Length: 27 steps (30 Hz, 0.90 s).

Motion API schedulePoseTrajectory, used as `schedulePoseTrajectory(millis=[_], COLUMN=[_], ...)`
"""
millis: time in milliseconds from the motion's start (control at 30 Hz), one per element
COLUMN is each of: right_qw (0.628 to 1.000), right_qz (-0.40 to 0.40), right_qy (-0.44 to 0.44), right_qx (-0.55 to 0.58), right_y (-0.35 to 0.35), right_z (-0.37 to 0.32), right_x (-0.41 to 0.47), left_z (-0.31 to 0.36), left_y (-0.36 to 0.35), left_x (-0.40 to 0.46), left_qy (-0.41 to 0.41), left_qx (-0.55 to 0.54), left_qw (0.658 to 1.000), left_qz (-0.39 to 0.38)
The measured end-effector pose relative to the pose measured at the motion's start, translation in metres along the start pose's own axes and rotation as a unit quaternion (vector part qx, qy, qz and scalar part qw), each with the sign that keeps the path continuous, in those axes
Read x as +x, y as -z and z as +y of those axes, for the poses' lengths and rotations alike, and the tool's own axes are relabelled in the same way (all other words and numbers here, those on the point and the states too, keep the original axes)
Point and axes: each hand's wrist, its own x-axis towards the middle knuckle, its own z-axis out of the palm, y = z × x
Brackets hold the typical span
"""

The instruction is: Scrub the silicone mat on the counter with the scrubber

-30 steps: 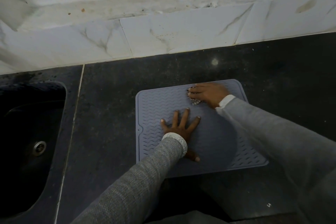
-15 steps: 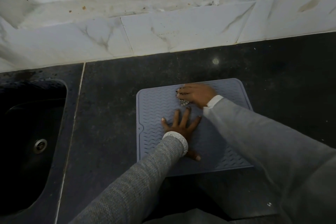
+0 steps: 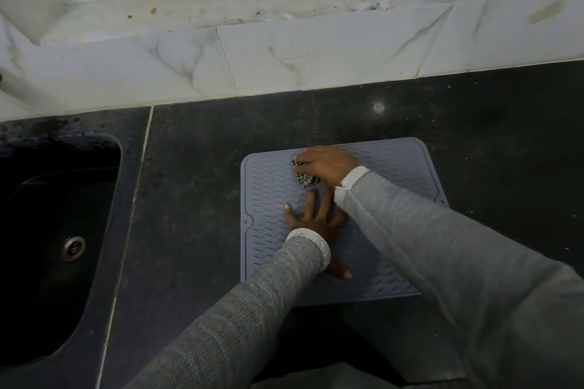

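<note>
A grey silicone mat (image 3: pixel 268 186) with a wavy ribbed pattern lies flat on the dark counter (image 3: pixel 196 199). My left hand (image 3: pixel 313 218) is pressed flat on the mat's middle, fingers spread, its wrist under a grey sleeve. My right hand (image 3: pixel 328 166) is at the mat's far part, fingers closed around a speckled black-and-white scrubber (image 3: pixel 306 179) that touches the mat. My right forearm crosses over the mat's right half and hides it.
A black sink (image 3: pixel 47 246) with a metal drain (image 3: pixel 73 248) is set into the counter at the left. White marble tiles (image 3: pixel 316 54) run along the back wall. Bare dark counter stretches to the right of the mat.
My right hand has slid the scrubber leftward along the mat's far part. My left hand has stayed flat in the same spot.
</note>
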Motion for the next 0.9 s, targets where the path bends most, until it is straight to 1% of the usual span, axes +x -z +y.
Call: schedulePoseTrajectory(millis=[67, 167, 267, 333, 433, 533, 633, 667, 700, 800, 867, 900], right_qw=[1.0, 0.994, 0.986, 0.99, 0.993, 0.999, 1.0, 1.0, 1.0, 0.988, 0.985, 0.986], right_qz=[-0.018, -0.012, -0.011, -0.01, 0.017, -0.006, -0.019, -0.014, -0.008, -0.007, -0.014, -0.005], right_qy=[0.004, 0.027, 0.027, 0.013, 0.059, 0.031, -0.003, -0.005, -0.004, 0.012, 0.011, 0.013], right_qx=[-0.007, -0.103, -0.162, -0.137, -0.097, -0.031, 0.014, 0.009, -0.02, -0.155, -0.172, -0.166], right_y=[0.002, 0.014, 0.023, 0.026, 0.012, -0.007, -0.006, -0.002, 0.003, 0.015, 0.019, 0.019], right_z=[0.016, 0.055, 0.065, 0.052, 0.017, -0.011, 0.006, 0.019, 0.031, 0.053, 0.045, 0.035], right_x=[-0.008, -0.032, -0.035, -0.026, -0.006, 0.011, 0.008, 0.001, -0.008, -0.023, -0.02, -0.017], left_z=[-0.001, -0.003, -0.002, -0.002, -0.001, 0.001, 0.0, -0.001, -0.002, -0.002, -0.003, -0.003], left_y=[-0.001, -0.001, 0.0, 0.0, 0.0, 0.003, 0.003, 0.002, 0.001, 0.001, 0.0, 0.0], left_x=[0.0, 0.0, -0.001, -0.001, -0.001, -0.001, -0.002, -0.003, -0.004, -0.003, -0.003, -0.002], left_qy=[-0.002, -0.006, -0.007, -0.004, -0.002, -0.003, -0.007, -0.008, -0.01, -0.012, -0.011, -0.01], left_qx=[-0.01, -0.024, -0.022, -0.018, -0.014, -0.009, -0.014, -0.016, -0.016, -0.017, -0.016, -0.016], left_qw=[1.0, 1.0, 1.0, 1.0, 1.0, 1.0, 1.0, 1.0, 1.0, 0.999, 0.999, 0.999], left_qz=[0.007, 0.018, 0.02, 0.024, 0.015, -0.015, -0.006, 0.005, 0.015, 0.027, 0.029, 0.029])
